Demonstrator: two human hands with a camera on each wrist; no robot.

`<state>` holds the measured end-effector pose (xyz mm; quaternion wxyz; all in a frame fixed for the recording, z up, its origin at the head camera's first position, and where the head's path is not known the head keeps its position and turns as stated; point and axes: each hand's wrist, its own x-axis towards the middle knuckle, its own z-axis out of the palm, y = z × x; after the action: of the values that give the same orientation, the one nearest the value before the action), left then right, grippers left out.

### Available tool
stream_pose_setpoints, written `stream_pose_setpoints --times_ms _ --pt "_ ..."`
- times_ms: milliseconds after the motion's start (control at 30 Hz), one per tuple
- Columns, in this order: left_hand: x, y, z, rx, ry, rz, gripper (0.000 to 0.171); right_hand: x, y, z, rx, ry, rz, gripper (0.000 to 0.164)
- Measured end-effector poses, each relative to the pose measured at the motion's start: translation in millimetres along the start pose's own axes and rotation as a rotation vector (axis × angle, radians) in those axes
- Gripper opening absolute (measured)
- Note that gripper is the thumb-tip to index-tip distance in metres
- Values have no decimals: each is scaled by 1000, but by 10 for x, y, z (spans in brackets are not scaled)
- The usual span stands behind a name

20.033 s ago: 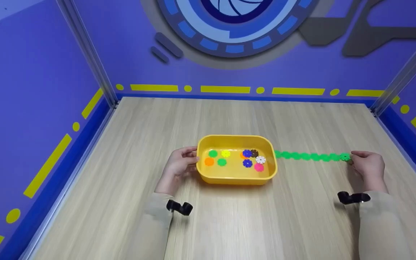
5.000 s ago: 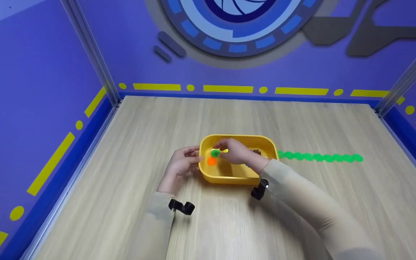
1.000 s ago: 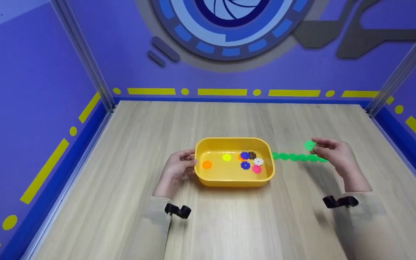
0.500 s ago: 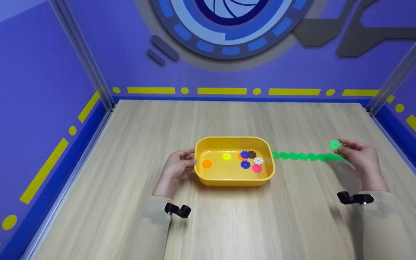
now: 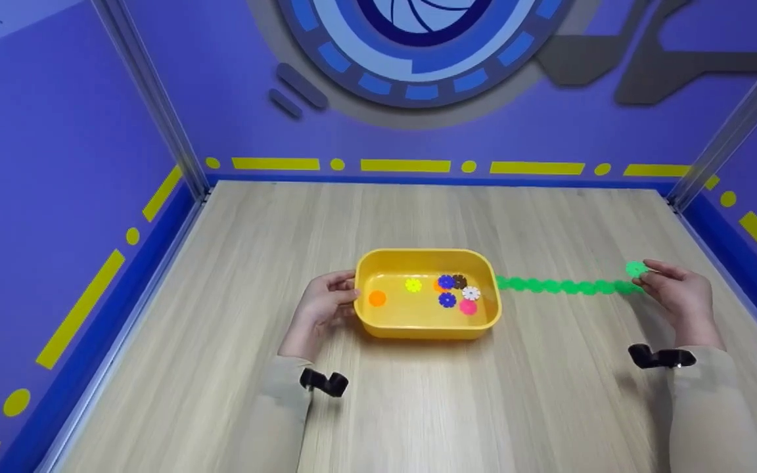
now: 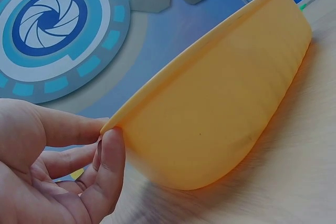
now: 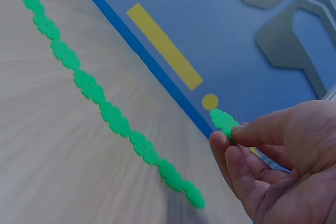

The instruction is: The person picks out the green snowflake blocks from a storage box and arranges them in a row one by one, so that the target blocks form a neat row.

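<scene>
My left hand (image 5: 321, 303) pinches the left rim of a yellow plastic tub (image 5: 428, 332), thumb and fingers on either side of the edge, as the left wrist view shows. Between the thumb and fingers of my right hand (image 5: 681, 295) is a green snowflake disc (image 7: 224, 123), held up off the table. Below it a row of green snowflake discs (image 7: 114, 118) lies on the table, running from the tub's right side to under my right hand. In the tub lie an orange disc (image 5: 377, 298), a yellow disc (image 5: 412, 285) and a cluster with blue (image 5: 447, 300), white (image 5: 471, 293), pink and brown ones.
A light wood-grain table (image 5: 378, 407) carries everything. Purple panels with yellow dashes (image 5: 405, 165) stand at the back and both sides, joined by metal corner posts (image 5: 155, 98). A black wrist mount (image 5: 662, 357) sits on each sleeve.
Two green discs have left the tub since 20 seconds ago. My right hand came out of the tub and moved right along the row with a green disc. My left hand stayed on the rim.
</scene>
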<state>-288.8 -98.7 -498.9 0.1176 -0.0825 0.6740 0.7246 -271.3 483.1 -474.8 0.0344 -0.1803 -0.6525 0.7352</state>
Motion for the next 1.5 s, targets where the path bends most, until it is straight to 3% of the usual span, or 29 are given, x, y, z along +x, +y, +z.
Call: stream_pose_setpoints --times_ms 267,533,733,1200,1400,1500 --pt "3 10 6 0 8 9 47 93 -6 -144 5 71 70 36" --pt "0 -4 8 5 11 9 47 173 41 -287 -86 218 161 29" --pt "-12 3 10 -9 8 18 47 236 76 -353 -137 292 190 38" --pt "-4 -16 7 -6 2 7 47 276 82 -378 -240 330 206 37" --pt "3 -18 5 -16 5 -8 48 268 67 -374 -300 328 186 20" --pt "8 -23 2 -24 4 -7 47 268 75 -368 -332 342 186 21"
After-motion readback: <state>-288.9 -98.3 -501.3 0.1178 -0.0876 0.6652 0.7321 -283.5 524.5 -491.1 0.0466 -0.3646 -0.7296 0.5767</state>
